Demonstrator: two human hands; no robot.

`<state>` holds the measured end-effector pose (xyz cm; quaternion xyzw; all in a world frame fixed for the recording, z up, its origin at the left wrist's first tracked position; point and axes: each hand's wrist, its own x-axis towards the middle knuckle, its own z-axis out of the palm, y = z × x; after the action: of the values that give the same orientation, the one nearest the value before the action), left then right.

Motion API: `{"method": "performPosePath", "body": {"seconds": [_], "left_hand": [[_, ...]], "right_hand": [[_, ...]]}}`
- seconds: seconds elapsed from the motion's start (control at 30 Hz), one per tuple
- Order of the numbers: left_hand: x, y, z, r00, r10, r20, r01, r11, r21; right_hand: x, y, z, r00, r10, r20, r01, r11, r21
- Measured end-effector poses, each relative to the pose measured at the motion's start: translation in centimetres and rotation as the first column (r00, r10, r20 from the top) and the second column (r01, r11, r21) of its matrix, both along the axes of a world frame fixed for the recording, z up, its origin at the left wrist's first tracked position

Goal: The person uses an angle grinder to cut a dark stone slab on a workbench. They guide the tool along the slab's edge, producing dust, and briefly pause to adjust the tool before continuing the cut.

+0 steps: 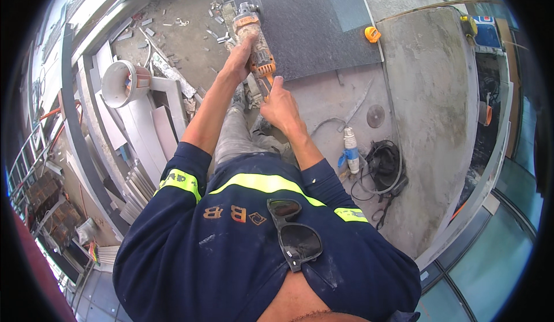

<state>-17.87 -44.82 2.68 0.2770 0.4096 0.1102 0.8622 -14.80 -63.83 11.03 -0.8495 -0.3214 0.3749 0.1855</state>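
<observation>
An orange, dust-covered angle grinder (261,53) is held out in front of me, its disc end at the left edge of a large dark grey slab (311,39). My left hand (239,56) wraps round the grinder's body near its head. Lower down, my right hand (280,105) grips the rear end of the same tool. Pale dust hangs in the air beyond the slab's far left corner. On the slab's right edge sits a yellow tape measure (372,34).
A white bucket (118,85) stands at the left among pale panels. Small cut offcuts (216,19) litter the floor. Right of my legs lie a round disc (375,116), a blue and white plug connector (350,151), cables and a black bag (383,163). A concrete ledge (430,91) runs along the right.
</observation>
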Motion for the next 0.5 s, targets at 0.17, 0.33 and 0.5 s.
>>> {"method": "performPosePath", "body": {"seconds": [0.17,0.33,0.5], "left_hand": [[-0.3,-1.6,0.1,0.999,0.033,-0.012,-0.032,0.996,0.083],[1.3,1.2,-1.1,0.997,0.051,-0.049,-0.045,0.993,0.112],[2.4,3.6,-2.4,0.995,0.071,-0.066,-0.063,0.991,0.118]], "right_hand": [[-0.4,-0.9,0.4,1.000,0.003,0.000,-0.003,0.999,-0.041],[1.2,1.7,-1.0,1.000,0.024,-0.010,-0.024,1.000,-0.014],[1.7,4.3,-2.1,1.000,0.023,0.005,-0.023,0.999,-0.035]]}}
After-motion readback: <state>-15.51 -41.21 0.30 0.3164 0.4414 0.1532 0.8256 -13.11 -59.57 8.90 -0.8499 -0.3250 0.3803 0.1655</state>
